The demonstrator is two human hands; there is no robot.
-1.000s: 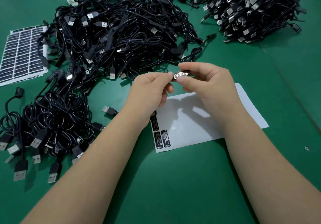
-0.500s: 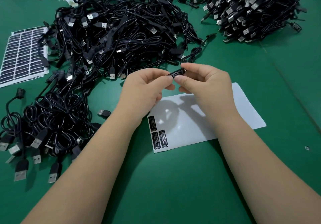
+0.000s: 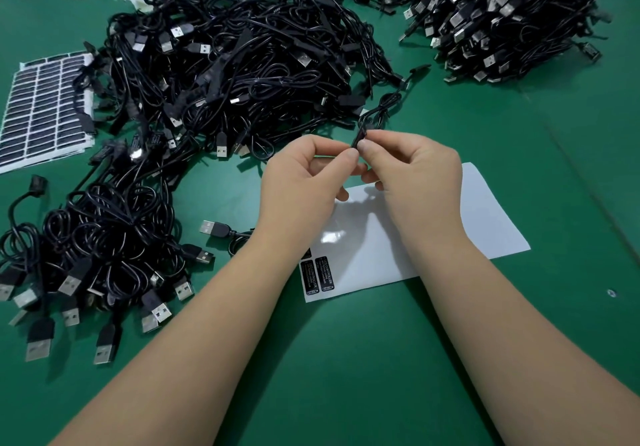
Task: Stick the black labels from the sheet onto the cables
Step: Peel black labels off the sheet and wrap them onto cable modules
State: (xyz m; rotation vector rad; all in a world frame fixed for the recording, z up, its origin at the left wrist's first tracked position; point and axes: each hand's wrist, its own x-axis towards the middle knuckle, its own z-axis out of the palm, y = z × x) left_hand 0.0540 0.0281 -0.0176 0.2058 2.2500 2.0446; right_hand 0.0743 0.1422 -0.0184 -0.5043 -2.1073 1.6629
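**Both hands pinching one cable module above the label sheet**

The left hand (image 3: 304,175) and the right hand (image 3: 415,175) are meeting fingertip to fingertip over the green table (image 3: 346,359), both pinching a small black module (image 3: 358,139) on a cable (image 3: 381,106) that is trailing away toward the big central pile of cables (image 3: 242,75). The module is being held edge-on to the camera, so whether a label is on it cannot be told.

Directly under the hands, the white label sheet (image 3: 485,224) is lying flat, its far edge partly hidden by the wrists. Most of it is showing bare backing; two black labels (image 3: 318,277) are sitting side by side at its near left corner, and part of a third is peeking out beside the left forearm.

A loose USB plug (image 3: 211,228) is lying just left of the left wrist, with a second pile of cables (image 3: 97,255) spreading beyond it toward the left edge. A full sheet of black labels (image 3: 41,106) is resting at the far left, its right edge overlapped by cables from the central pile. A third pile (image 3: 502,20) is sitting at the top right, well apart from the hands.

Open green surface is showing between and in front of the forearms, and to the right of the white sheet out to the frame's edge.
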